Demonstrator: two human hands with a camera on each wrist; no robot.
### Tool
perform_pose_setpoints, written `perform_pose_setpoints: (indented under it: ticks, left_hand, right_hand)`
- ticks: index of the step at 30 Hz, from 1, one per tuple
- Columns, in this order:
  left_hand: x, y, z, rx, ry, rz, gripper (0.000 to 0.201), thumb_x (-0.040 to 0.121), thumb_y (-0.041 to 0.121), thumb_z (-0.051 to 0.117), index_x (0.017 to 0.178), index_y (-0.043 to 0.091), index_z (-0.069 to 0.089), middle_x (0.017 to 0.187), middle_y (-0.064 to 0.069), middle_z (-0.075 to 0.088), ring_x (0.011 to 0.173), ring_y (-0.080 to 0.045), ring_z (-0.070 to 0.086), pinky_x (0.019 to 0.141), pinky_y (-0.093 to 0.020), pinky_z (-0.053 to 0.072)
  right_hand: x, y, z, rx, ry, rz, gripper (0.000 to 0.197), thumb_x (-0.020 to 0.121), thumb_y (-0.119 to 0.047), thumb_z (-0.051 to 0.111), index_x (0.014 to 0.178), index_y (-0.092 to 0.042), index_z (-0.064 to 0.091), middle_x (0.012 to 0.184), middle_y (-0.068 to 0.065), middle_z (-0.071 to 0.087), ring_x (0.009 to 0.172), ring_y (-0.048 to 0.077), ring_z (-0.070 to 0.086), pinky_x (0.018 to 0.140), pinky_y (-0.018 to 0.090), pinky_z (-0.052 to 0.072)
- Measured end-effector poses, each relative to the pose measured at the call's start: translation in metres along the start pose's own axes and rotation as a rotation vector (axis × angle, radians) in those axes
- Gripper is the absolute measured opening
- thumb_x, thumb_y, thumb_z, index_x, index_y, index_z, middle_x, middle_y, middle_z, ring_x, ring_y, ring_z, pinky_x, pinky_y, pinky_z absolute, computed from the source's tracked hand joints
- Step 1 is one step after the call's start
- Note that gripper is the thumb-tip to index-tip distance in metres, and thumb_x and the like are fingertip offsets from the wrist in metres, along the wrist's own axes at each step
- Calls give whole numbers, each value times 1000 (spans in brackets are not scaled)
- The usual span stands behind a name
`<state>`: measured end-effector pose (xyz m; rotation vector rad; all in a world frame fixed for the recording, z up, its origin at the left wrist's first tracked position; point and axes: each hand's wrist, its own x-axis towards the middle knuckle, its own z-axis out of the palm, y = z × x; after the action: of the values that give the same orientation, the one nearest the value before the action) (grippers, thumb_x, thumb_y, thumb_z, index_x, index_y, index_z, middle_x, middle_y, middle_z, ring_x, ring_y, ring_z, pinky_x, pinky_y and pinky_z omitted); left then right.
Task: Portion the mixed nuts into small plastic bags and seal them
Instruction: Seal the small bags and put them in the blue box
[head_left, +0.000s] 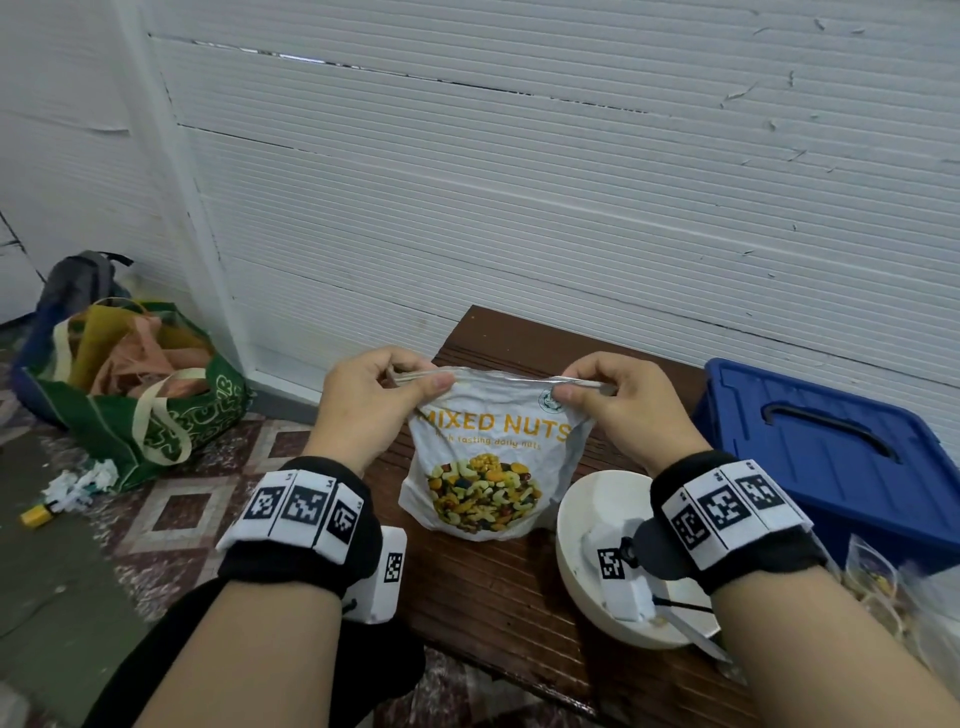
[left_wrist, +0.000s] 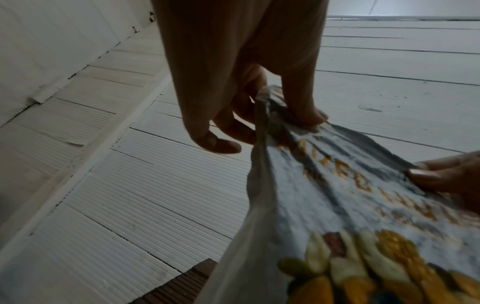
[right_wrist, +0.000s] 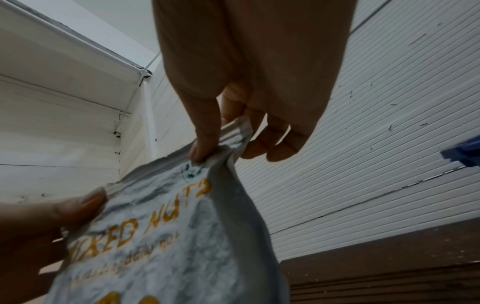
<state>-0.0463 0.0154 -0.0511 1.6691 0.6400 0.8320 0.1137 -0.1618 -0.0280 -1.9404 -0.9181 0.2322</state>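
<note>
Both hands on the nut pouch (head_left: 485, 462), which stands on the tabletop (head_left: 483, 587) between the wrists, base down, mouth up. Long axis near vertical; printed face toward the wearer, "MIXED NUTS" reading upright.

Left hand (head_left: 371, 397): thumb and fingers (left_wrist: 306, 115) clamped on the pouch's top left corner. Right hand (head_left: 618, 400): thumb pinching the top right corner against the fingers (right_wrist: 205, 148); the other fingers curl loosely behind. The top edge runs taut between the two grips, left to right, roughly level.

Step in hand, by my reading: working the pouch mouth, either pulling it open or pressing its strip closed. Cannot tell which from these views; the lips look close together along the edge.

Bowl (head_left: 587, 525) sits just right of the pouch, partly hidden by the right wrist; a few nuts seem to lie in its bottom, hard to make out. Small bags (head_left: 878, 577) lie at the far right edge near the blue bin (head_left: 831, 447), contents unclear.

Next move, if opening: part the lips front from back, then tip the pouch toward the bowl. Watch the base, since a light, crumpled pouch may slump or spill once one corner is let go.
</note>
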Motion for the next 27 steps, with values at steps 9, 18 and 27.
perform_pose_setpoints:
  ticks: [9,18,27]
  left_hand:
    - [-5,12,-3,-55,-39,-61,19,50,37,84,59,24,72,66,7,71,70,-11,66,75,-38,56]
    - [-4,7,0,-127,-68,-64,23,51,33,84,68,19,75,75,-3,74,75,-19,68,76,-40,56]
    - [-5,6,2,-132,-87,-47,16,53,29,82,64,21,75,70,0,73,70,-14,67,72,-32,54]
  right_hand:
    - [6,-24,9,-288,-31,-86,19,77,-35,75,63,-36,64,74,-17,65,88,10,61,95,50,41]
    - [5,-42,19,-487,-68,-173,8,81,-52,66,78,-45,62,91,-20,62,98,1,39,75,32,12]
    - [8,-49,45,-505,-16,-291,13,87,-36,65,75,-34,61,72,-21,50,89,1,34,75,28,11]
